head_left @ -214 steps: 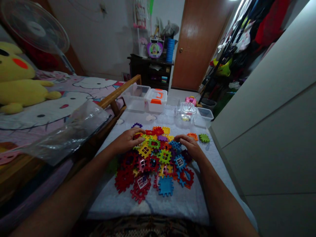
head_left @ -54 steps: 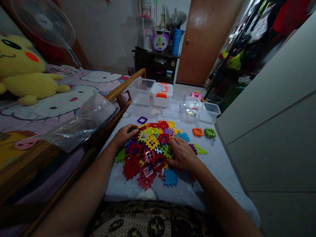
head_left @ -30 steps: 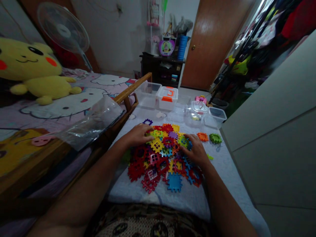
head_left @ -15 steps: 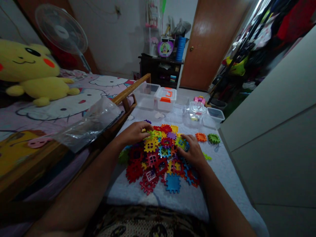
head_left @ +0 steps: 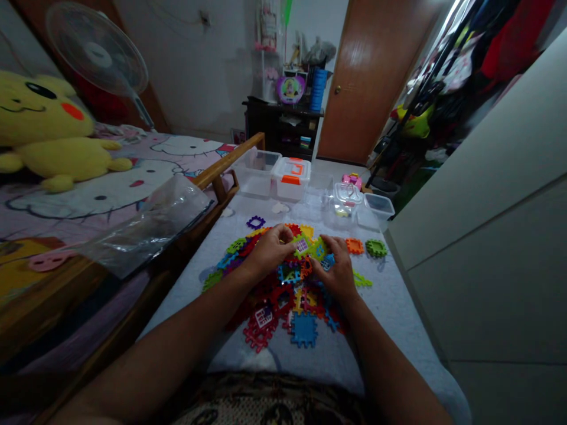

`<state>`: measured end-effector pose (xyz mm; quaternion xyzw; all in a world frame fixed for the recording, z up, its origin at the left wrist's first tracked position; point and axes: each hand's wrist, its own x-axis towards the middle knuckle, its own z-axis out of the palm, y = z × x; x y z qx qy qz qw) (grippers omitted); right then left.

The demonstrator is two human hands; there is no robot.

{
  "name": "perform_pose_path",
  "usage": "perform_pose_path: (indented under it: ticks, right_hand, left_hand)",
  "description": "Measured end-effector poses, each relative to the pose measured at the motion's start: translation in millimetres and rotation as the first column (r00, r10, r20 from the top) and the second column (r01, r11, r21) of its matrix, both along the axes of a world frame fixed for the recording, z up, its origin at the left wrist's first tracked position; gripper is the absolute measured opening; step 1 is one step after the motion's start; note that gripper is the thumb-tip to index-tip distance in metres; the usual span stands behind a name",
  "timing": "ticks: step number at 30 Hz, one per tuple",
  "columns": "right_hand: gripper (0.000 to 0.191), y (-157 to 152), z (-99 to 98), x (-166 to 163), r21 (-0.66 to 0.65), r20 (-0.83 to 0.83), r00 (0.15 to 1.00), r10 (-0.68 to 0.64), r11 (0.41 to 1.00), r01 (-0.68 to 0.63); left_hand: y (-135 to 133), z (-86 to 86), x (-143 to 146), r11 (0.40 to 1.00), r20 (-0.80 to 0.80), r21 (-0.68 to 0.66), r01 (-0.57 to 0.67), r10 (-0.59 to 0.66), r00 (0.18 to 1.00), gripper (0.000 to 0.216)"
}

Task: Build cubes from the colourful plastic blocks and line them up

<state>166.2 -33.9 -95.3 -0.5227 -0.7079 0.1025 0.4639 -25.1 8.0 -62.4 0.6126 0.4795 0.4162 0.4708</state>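
My left hand (head_left: 272,249) pinches a lime-green interlocking block with a white window (head_left: 302,245) over the middle of the pile. Close beside it, my right hand (head_left: 337,268) grips a lime-green block with a blue window (head_left: 319,250). The two blocks meet edge to edge; whether they are locked together I cannot tell. Beneath both hands spreads a heap of colourful notched plastic blocks, with a blue square block (head_left: 303,329) at its near edge and a dark red block with a white window (head_left: 264,317) to the left of that. My left forearm hides part of the heap.
An orange block (head_left: 354,246) and a green block (head_left: 376,248) lie right of the pile, a purple frame block (head_left: 256,222) behind it. Clear plastic boxes (head_left: 261,174) and a lidded box with orange latches (head_left: 292,179) stand at the back. A wooden rail (head_left: 228,159) runs along the left.
My left hand has moved right, from the pile's left side to its middle, bringing a lime-green block against the one in my right hand. The view has shifted slightly.
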Motion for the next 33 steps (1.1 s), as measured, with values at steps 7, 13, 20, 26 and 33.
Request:
perform_pose_path:
  ticks: [7,13,20,26,33]
  right_hand:
    - [0.051,0.6,-2.0,-3.0,0.008,-0.008,0.999,0.033,0.999,-0.033]
    - [0.049,1.4,-2.6,0.3,0.01,-0.004,0.998,0.07,0.998,-0.07]
    - [0.049,1.7,-5.0,-0.5,0.0,0.037,0.997,0.074,0.997,-0.074]
    - [0.049,3.2,-9.3,0.2,0.018,0.077,0.995,0.071,0.997,-0.072]
    - [0.052,2.6,-10.4,-1.4,0.045,0.111,0.993,0.049,0.997,-0.054]
  left_hand:
    - [-9.8,-4.8,21.4,1.0,0.014,-0.016,0.026,-0.026,1.0,0.025]
    - [-15.6,-4.3,31.0,0.929,0.399,-0.346,0.129,0.021,0.917,0.02]
    - [-18.6,-7.7,34.6,0.929,0.445,-0.342,0.139,0.03,0.895,0.022]
    - [-19.3,-14.4,38.4,0.944,0.395,-0.307,0.119,0.012,0.919,0.023]
    - [-23.9,-12.1,41.8,0.966,0.311,-0.249,0.068,0.013,0.95,0.023]
